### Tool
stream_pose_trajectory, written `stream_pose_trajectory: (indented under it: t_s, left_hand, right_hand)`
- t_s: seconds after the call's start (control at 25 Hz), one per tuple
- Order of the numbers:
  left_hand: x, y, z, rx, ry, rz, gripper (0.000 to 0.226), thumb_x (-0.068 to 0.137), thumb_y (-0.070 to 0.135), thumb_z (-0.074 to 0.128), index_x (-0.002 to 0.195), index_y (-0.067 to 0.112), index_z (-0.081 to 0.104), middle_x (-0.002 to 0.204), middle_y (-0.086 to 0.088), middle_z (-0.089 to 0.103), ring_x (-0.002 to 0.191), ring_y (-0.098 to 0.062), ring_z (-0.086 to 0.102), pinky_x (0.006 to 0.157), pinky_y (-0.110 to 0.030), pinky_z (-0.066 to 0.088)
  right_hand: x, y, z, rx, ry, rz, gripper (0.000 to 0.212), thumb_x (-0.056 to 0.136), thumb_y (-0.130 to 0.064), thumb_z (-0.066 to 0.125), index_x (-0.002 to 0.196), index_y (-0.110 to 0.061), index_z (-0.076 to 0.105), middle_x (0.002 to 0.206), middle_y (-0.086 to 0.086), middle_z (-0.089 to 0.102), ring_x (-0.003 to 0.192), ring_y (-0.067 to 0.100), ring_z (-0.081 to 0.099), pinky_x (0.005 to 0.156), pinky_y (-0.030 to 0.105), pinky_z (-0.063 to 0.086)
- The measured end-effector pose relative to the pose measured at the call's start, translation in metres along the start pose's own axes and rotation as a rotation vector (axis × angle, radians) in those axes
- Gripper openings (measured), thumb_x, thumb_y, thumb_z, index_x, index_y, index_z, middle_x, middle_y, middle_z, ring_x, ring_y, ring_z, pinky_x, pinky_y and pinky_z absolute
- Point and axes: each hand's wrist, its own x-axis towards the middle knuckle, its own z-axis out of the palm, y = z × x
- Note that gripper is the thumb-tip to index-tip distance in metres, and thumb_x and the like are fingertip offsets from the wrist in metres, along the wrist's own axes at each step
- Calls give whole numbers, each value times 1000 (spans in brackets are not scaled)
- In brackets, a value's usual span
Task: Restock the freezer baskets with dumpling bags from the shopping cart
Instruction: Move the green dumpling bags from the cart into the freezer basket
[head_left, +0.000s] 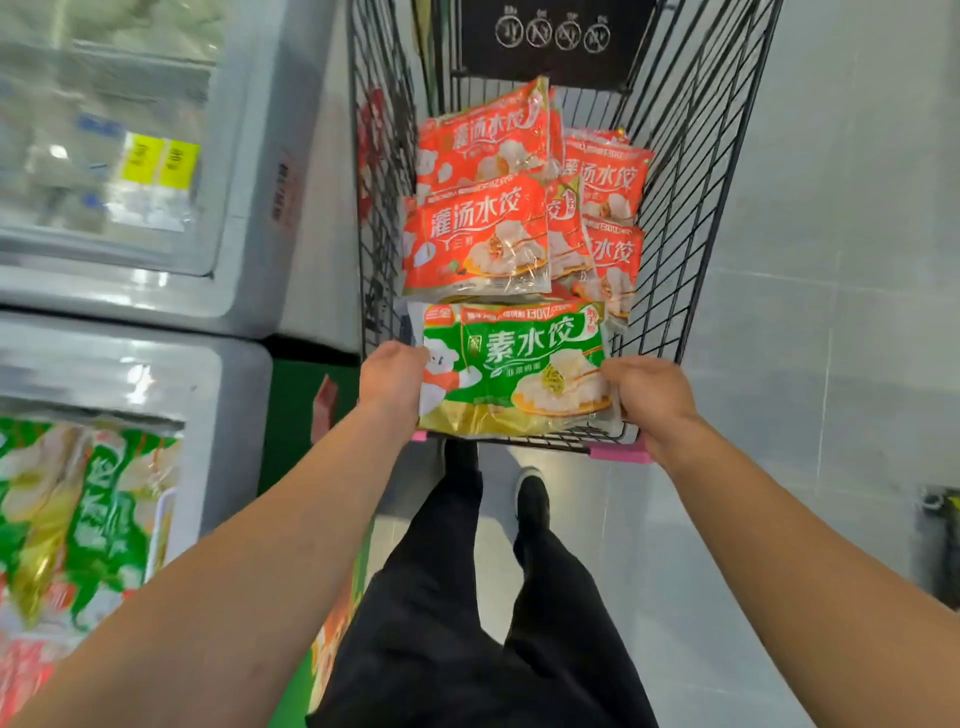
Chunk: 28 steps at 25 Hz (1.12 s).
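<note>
Green plastic dumpling bag (514, 371) gripped at both short ends: left hand (393, 382) curled round left edge, right hand (649, 397) curled round right edge, fingers tucked under, mostly hidden. Bag held flat, face up, over near end of black wire shopping cart (696, 156); whether lifted clear of cart or touching it cannot be told. Just beyond the hands, several red plastic dumpling bags (478, 236) piled overlapping inside cart, one standing tilted at the back. Pink handle strip (621, 454) under right wrist. Left of left hand, white chest freezer (228, 395) with glass lid; green and yellow dumpling bags (93, 519) stacked inside, blurred. Farther left and beyond, second white freezer (249, 208) with yellow tags (161, 161), contents blurred. Below the hands, black trousers (467, 597) and black shoe (532, 501) on grey tiled floor (805, 364).
</note>
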Motion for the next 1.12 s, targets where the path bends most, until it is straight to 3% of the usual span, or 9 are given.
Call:
stream_pose_trajectory:
  t_s: [0.08, 0.16, 0.24, 0.32, 0.4, 0.56, 0.68, 0.88, 1.12]
  left_hand:
    - [-19, -2, -12, -192, -17, 33, 12, 86, 2, 58, 77, 8, 54, 90, -22, 69, 88, -34, 69, 75, -42, 57]
    - [-54, -11, -29, -322, 18, 108, 19, 89, -2, 56, 74, 7, 50, 80, -20, 68, 71, -28, 71, 61, -37, 59]
    - [-85, -20, -41, -389, 32, 203, 27, 92, -4, 52, 70, 9, 45, 66, -12, 64, 52, -17, 68, 45, -27, 53]
    - [-110, -38, -54, -414, 104, 285, 30, 94, -4, 50, 68, 9, 44, 60, -7, 61, 47, -12, 65, 42, -24, 51]
    - [-129, -52, -71, -443, 161, 333, 29, 94, -3, 51, 68, 10, 45, 63, -9, 60, 56, -18, 66, 49, -30, 54]
    - [-167, -82, -115, -506, 262, 427, 25, 92, 1, 55, 70, 12, 50, 72, -16, 61, 72, -31, 66, 74, -46, 57]
    - [-186, -108, -157, -578, 384, 433, 33, 94, 2, 54, 64, 15, 49, 67, -12, 58, 70, -28, 62, 75, -48, 54]
    - [-188, -167, -234, -670, 482, 368, 33, 91, 16, 59, 59, 23, 56, 81, -18, 60, 81, -34, 64, 82, -63, 51]
    - [-198, -215, -338, -749, 633, 294, 26, 93, 10, 59, 68, 15, 57, 74, -11, 62, 80, -28, 61, 76, -43, 49]
  right_hand:
    - [-14, 1, -14, 99, -26, 5, 6, 79, -15, 68, 79, -15, 74, 90, 6, 75, 91, 26, 70, 88, 44, 56]
    - [-31, -2, -29, 133, -66, -40, 5, 80, -16, 69, 81, -16, 73, 94, 8, 75, 95, 28, 70, 91, 50, 55]
    - [-46, -11, -36, 103, -49, -148, 8, 84, -15, 68, 78, -19, 71, 98, 5, 74, 97, 24, 69, 93, 45, 54]
    - [-69, -18, -39, 34, -48, -299, 15, 87, -15, 65, 73, -21, 69, 101, 0, 72, 98, 18, 66, 95, 34, 52]
    - [-88, -22, -37, -85, -31, -455, 16, 90, -14, 60, 79, -21, 70, 96, -2, 70, 93, 13, 61, 87, 26, 47]
    - [-126, -19, -10, -253, -71, -691, 18, 93, -17, 57, 86, -15, 74, 86, 0, 69, 87, 20, 61, 79, 32, 48]
    - [-160, -23, 22, -370, -115, -824, 21, 94, -18, 55, 85, -14, 74, 87, 3, 69, 84, 21, 59, 69, 28, 38]
    - [-213, -32, 93, -596, -253, -1089, 23, 92, -18, 55, 85, -9, 75, 90, 12, 72, 89, 28, 62, 65, 28, 32]
    - [-286, -21, 213, -710, -404, -1160, 23, 93, -21, 56, 85, -11, 75, 85, 9, 70, 89, 27, 63, 69, 29, 38]
